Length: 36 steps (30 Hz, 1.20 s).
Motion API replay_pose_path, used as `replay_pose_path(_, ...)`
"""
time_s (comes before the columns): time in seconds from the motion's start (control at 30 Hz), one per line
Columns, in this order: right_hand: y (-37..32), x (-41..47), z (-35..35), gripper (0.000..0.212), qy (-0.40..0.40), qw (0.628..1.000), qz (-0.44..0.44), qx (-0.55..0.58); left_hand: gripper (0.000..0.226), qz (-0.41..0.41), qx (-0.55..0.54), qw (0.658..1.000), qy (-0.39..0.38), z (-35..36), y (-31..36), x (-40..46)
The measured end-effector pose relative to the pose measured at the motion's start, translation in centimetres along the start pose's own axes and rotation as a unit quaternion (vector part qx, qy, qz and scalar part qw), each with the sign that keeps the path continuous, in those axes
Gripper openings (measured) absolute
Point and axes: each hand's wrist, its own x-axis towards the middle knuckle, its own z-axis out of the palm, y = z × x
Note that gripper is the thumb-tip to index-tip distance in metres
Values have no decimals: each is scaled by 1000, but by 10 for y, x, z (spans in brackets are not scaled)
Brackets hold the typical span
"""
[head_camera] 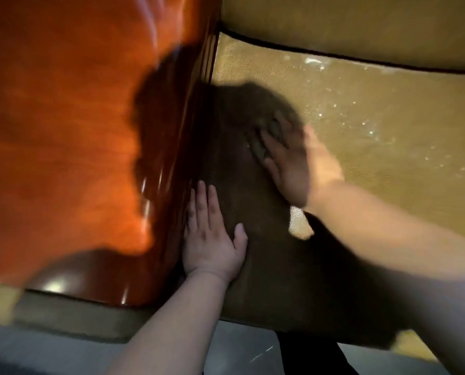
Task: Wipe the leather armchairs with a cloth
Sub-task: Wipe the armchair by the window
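The big tan leather seat (388, 147) of the armchair fills the right side, with lots of bare seat out to the right and toward the back. Its back cushion (361, 23) rises along the top edge, with a dark seam between them. On the left, a shiny red-brown wooden arm (63, 131) stands like a wall right beside the seat. A dark shadow covers the seat's left part. Wet shiny spots lie on the leather farther right. Grey floor (239, 347) shows below the seat's front edge. The left hand (212, 239) lies flat on the seat, fingers straight, just beside the wooden arm. The right hand (290, 163) is blurry, its fingers spread flat, pressing a small dark cloth (266, 136) onto the seat, up from the left hand
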Motion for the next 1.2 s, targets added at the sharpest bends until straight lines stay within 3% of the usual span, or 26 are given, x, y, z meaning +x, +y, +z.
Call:
replay_pose_path(0.07, 13, 19, -9, 63, 6, 990, 130, 45, 93, 1, 3, 1000, -17, -6, 1, 1)
replay_pose_path(0.1, 6, 19, -10, 63, 10, 988, 145, 48, 92, 1, 3, 1000, -26, -11, 1, 1)
replay_pose_path(0.13, -5, 11, -8, 62, 11, 992, 124, 35, 92, -1, -3, 999, -32, -16, 3, 2)
replay_pose_path(0.27, -41, -42, 2, 48, 16, 993, -102, 48, 90, -25, -61, 998, -22, -28, 14, 23)
replay_pose_path(0.33, -32, -35, 4, 44, 4, 987, -154, 45, 90, -7, -42, 999, -20, -26, 18, 37)
replay_pose_path(0.43, -16, 14, 6, 44, 70, 994, -71, 39, 93, 3, -15, 1000, -5, -16, 17, 41)
replay_pose_path(0.57, -29, 48, 1, 58, 26, 996, 73, 44, 93, 16, -28, 999, 5, -14, 14, 39)
replay_pose_path(0.67, -67, 4, 8, 49, 41, 996, -37, 76, 92, 30, -14, 999, -11, -22, 17, 42)
replay_pose_path(0.77, -58, -3, 3, 43, -9, 986, -146, 75, 94, 28, -29, 999, -10, -23, 18, 40)
replay_pose_path(0.9, -21, 67, -1, 50, 37, 998, -52, 22, 95, 16, -38, 999, 5, -19, 18, 40)
replay_pose_path(1.0, -36, 76, 3, 55, 30, 999, 3, 13, 94, 23, -37, 999, 6, -21, 18, 40)
replay_pose_path(1.07, -53, 53, 8, 49, 44, 995, -66, 53, 94, 31, -39, 999, -2, -23, 19, 40)
replay_pose_path(1.2, -35, 49, 2, 45, -38, 965, -259, 32, 94, 23, -54, 998, 10, -22, 19, 40)
